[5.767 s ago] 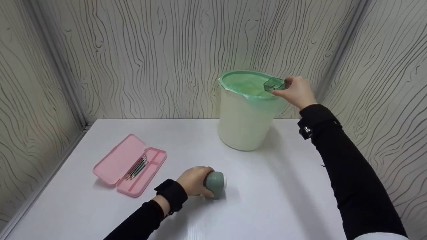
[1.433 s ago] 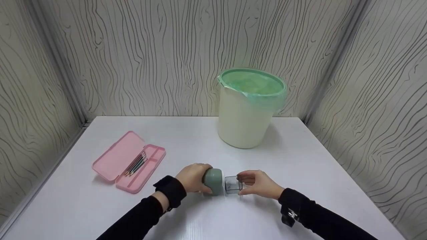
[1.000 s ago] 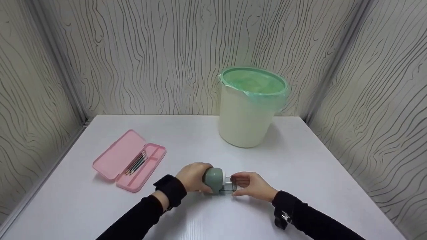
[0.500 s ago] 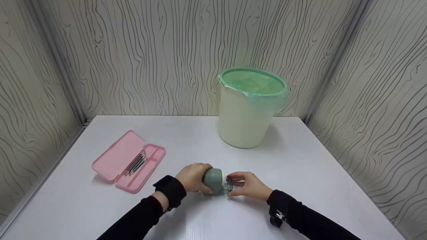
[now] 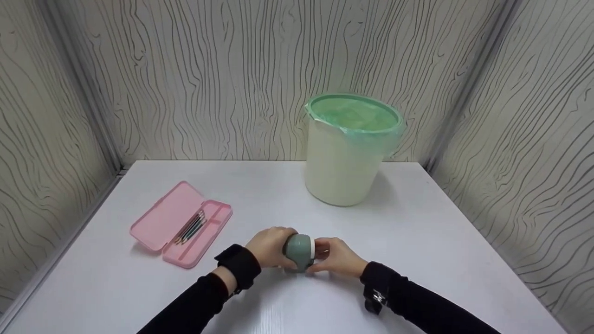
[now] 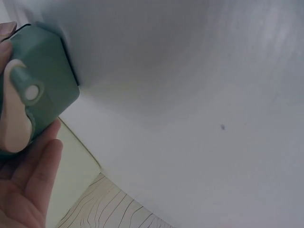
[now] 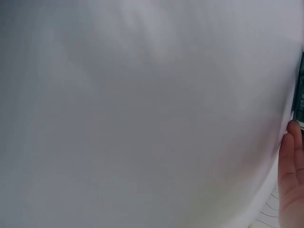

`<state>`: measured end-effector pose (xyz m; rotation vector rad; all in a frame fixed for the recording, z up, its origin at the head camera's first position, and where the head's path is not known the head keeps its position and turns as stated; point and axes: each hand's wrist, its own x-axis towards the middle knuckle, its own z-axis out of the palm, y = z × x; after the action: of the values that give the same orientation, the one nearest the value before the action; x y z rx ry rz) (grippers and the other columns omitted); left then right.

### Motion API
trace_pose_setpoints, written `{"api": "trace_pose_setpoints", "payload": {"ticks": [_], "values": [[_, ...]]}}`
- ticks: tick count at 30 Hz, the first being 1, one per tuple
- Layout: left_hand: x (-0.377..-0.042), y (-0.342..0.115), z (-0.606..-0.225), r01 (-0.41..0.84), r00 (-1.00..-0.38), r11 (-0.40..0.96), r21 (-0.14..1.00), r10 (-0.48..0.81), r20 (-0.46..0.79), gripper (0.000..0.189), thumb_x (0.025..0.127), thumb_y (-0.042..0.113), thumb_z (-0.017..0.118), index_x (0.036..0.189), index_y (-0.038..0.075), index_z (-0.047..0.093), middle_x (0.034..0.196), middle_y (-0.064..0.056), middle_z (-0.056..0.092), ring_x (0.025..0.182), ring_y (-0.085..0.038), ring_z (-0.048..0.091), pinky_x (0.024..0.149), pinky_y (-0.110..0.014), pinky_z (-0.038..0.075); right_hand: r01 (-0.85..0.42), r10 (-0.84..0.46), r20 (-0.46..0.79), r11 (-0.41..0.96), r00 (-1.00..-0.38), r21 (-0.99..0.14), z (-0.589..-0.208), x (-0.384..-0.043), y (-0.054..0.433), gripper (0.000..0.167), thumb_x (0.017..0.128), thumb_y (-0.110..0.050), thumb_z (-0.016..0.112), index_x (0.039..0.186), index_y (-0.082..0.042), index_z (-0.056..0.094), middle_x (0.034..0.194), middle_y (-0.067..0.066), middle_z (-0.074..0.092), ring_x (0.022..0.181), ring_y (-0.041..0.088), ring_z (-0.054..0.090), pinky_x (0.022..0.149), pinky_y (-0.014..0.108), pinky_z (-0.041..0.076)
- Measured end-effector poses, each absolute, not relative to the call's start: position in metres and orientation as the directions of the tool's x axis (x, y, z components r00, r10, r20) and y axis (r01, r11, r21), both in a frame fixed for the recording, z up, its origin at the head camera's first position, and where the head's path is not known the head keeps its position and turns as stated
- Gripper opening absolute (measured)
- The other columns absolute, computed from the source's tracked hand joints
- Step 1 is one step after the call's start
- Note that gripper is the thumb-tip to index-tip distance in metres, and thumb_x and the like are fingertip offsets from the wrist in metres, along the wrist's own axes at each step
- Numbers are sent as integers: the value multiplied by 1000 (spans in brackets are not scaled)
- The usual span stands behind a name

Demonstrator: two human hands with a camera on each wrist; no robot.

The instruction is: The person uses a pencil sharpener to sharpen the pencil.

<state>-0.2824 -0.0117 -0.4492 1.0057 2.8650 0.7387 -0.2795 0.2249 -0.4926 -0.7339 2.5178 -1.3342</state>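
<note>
A green pencil sharpener (image 5: 298, 250) with a white front lies near the middle of the table. My left hand (image 5: 271, 248) grips its back end, fingers over the top and thumb along the near side. The left wrist view shows its pale crank handle (image 6: 16, 118) on the green body. My right hand (image 5: 341, 258) is at the sharpener's front, thumb and fingers around the end of the clear shavings tray. Only a dark sliver of the tray (image 7: 300, 97) shows in the right wrist view; most of it is inside the body.
An open pink pencil case (image 5: 185, 227) with several pencils (image 5: 190, 228) stands on the left. Toward the back right is a cream bin (image 5: 341, 167) with a green rim and a green liner bag. Wood-patterned panels surround the white table (image 5: 408, 232).
My right hand has come down from above the bin with the shavings tray and moved left, sliding the tray into the sharpener's front. My left hand has stayed around the sharpener.
</note>
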Motion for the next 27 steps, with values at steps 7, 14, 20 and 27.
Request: {"api": "trace_pose_setpoints", "payload": {"ticks": [7,14,20,27], "values": [[-282,-11,-446,579,-798,687,438,588,133,61,71,26,95,123,7,67,114,-9,75,101,-22,70,90,-39,59,-325,-509,46,476,-860,-817,-491,-284,220,44,76,-16,91,115,-8,72,111,9,76,96,1,68,87,16,54],[-282,-11,-448,592,-791,681,432,593,149,61,71,26,95,122,7,68,113,-8,75,101,-22,71,90,-38,59,-309,-516,22,476,-856,-823,-490,-286,218,46,75,-16,91,115,-9,72,111,7,75,95,2,68,86,16,53],[-283,-13,-452,604,-784,674,425,597,168,62,70,29,95,121,7,68,113,-8,76,100,-22,72,88,-37,59,-307,-527,8,483,-850,-820,-489,-286,217,47,75,-17,91,116,-9,71,111,6,74,94,3,67,84,16,53],[-281,-12,-453,599,-789,673,433,587,180,61,70,29,95,121,7,68,112,-8,76,100,-21,71,89,-38,59,-327,-535,19,487,-845,-810,-491,-286,217,46,74,-18,92,115,-10,71,107,2,72,91,2,63,81,17,51]]}}
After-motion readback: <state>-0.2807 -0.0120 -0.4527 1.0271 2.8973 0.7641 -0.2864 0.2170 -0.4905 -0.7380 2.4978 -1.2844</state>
